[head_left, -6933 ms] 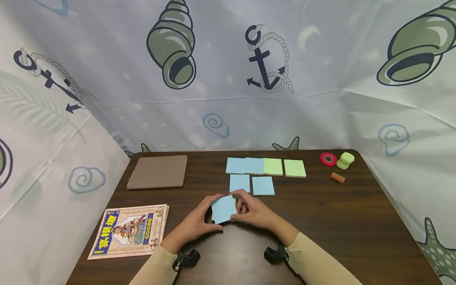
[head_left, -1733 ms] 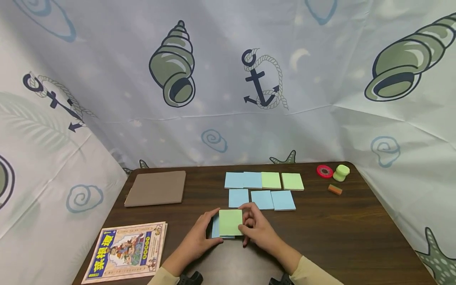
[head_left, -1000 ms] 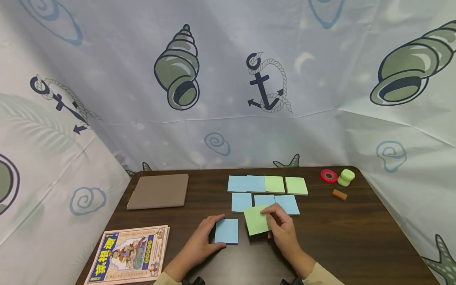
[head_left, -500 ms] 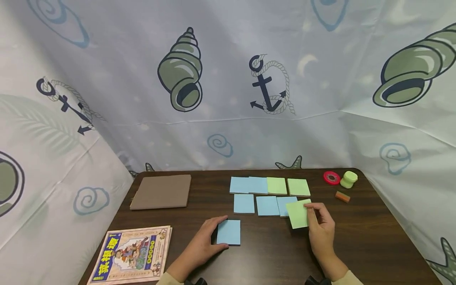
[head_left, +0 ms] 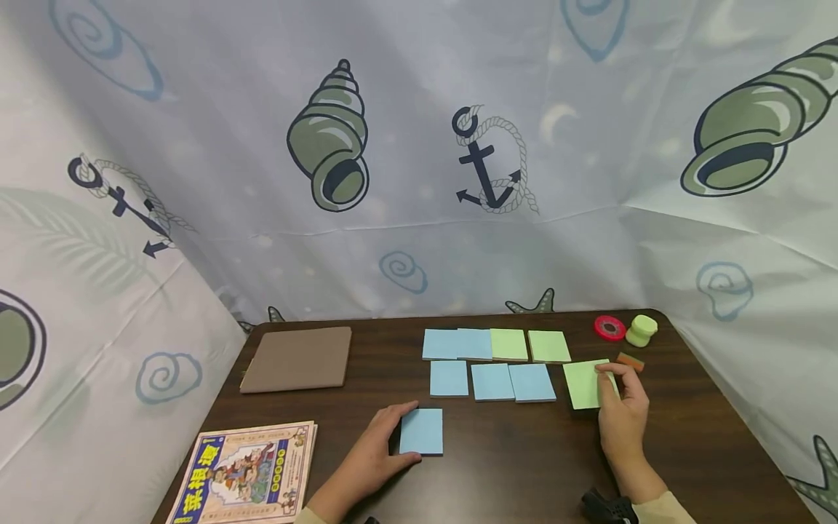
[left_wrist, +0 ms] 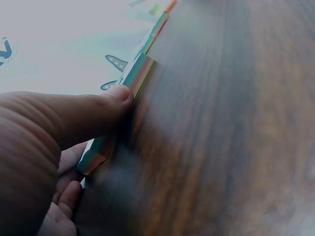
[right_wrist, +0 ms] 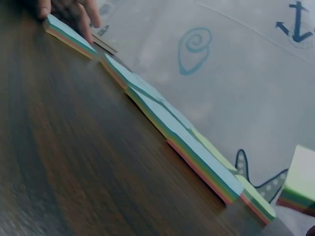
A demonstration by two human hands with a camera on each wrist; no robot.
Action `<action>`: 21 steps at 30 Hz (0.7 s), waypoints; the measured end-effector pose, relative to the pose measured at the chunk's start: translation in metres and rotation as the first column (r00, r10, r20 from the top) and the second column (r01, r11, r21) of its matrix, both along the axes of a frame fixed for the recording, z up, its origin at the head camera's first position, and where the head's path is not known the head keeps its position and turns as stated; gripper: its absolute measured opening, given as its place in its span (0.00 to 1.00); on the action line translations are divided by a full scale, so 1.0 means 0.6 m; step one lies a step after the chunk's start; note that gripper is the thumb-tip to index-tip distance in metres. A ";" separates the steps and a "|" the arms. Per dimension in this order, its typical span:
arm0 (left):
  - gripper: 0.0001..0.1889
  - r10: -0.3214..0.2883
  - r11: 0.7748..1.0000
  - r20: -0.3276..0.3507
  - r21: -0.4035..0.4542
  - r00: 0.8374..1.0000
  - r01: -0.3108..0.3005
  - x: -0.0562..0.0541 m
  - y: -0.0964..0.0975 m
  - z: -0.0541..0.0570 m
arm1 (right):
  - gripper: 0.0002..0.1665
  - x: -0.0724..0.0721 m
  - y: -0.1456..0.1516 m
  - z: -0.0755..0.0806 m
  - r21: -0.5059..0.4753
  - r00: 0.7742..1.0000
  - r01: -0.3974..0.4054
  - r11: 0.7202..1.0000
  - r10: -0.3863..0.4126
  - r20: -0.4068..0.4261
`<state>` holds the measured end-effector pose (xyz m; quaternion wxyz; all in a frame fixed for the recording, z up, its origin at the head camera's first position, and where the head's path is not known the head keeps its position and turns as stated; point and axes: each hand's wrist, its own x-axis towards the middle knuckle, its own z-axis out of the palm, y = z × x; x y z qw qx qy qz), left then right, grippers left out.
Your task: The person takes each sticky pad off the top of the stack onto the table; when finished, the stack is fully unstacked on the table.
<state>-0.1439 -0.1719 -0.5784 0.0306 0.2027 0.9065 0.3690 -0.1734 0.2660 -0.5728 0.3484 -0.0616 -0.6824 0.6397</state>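
Note:
At the front middle of the table, my left hand [head_left: 372, 457] grips a blue sticky note pad [head_left: 422, 431] between thumb and fingers. The left wrist view shows the thumb [left_wrist: 118, 96] on this pad's striped, multicoloured edge. Over to the right, my right hand [head_left: 625, 418] pinches a green sticky note pad [head_left: 581, 386] by its right side. In the right wrist view that green pad [right_wrist: 300, 172] appears raised above the table, with a fingertip just showing below. It is just right of a row of blue pads, ending in one blue sticky note pad [head_left: 533, 383].
Behind lies another row of blue and green sticky note pads [head_left: 508, 344]. A red round object [head_left: 609, 327], a light green knobbed object [head_left: 641, 330] and a small orange-green block [head_left: 631, 362] stand at right. A brown flat folder [head_left: 297, 359] and a comic-style book [head_left: 245, 473] lie left.
A third blue pad joined the front row. My right hand then drew the green pad off the blue one and carried it right, beyond that row. My left hand stayed at its blue pad.

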 end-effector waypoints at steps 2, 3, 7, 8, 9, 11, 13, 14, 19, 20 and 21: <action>0.47 0.007 1.000 -0.003 0.002 1.000 -0.007 -0.001 -0.001 0.001 | 0.11 -0.006 0.002 0.004 0.010 0.997 0.019 1.000 -0.020 0.071; 0.47 0.009 1.000 -0.002 0.004 1.000 -0.009 -0.002 -0.001 0.002 | 0.12 -0.009 0.004 0.005 0.021 0.993 0.024 0.999 -0.026 0.112; 0.47 0.012 1.000 0.000 0.002 1.000 -0.012 -0.006 0.000 0.005 | 0.13 -0.018 0.007 0.004 0.199 0.955 0.028 0.980 -0.085 0.284; 0.47 0.011 1.000 0.000 0.001 1.000 -0.011 -0.007 -0.001 0.005 | 0.13 -0.020 0.009 0.000 0.255 0.945 0.016 0.967 -0.098 0.311; 0.47 0.010 1.000 0.002 0.000 1.000 -0.010 -0.008 -0.001 0.005 | 0.13 -0.021 0.009 -0.001 0.306 0.937 0.001 0.952 -0.108 0.333; 0.47 0.008 1.000 0.004 -0.003 1.000 -0.008 -0.009 -0.002 0.005 | 0.15 -0.023 0.008 -0.005 0.388 0.927 -0.032 0.921 -0.119 0.357; 0.47 0.007 1.000 0.006 -0.003 1.000 -0.007 -0.009 -0.004 0.004 | 0.17 -0.022 0.005 -0.006 0.423 0.923 -0.058 0.904 -0.113 0.369; 0.47 0.007 1.000 0.005 -0.002 1.000 -0.007 -0.009 -0.005 0.003 | 0.18 -0.022 0.003 -0.007 0.436 0.919 -0.065 0.898 -0.116 0.377; 0.47 0.011 1.000 0.007 -0.001 1.000 -0.011 -0.008 -0.009 0.003 | 0.23 -0.020 -0.006 -0.005 0.475 0.901 -0.113 0.873 -0.112 0.420; 0.47 0.012 1.000 0.006 -0.002 1.000 -0.012 -0.008 -0.009 0.003 | 0.24 -0.020 -0.007 -0.004 0.479 0.896 -0.122 0.869 -0.111 0.429; 0.47 0.013 1.000 0.007 -0.003 1.000 -0.013 -0.008 -0.009 0.003 | 0.24 -0.020 -0.008 -0.003 0.481 0.893 -0.131 0.867 -0.108 0.437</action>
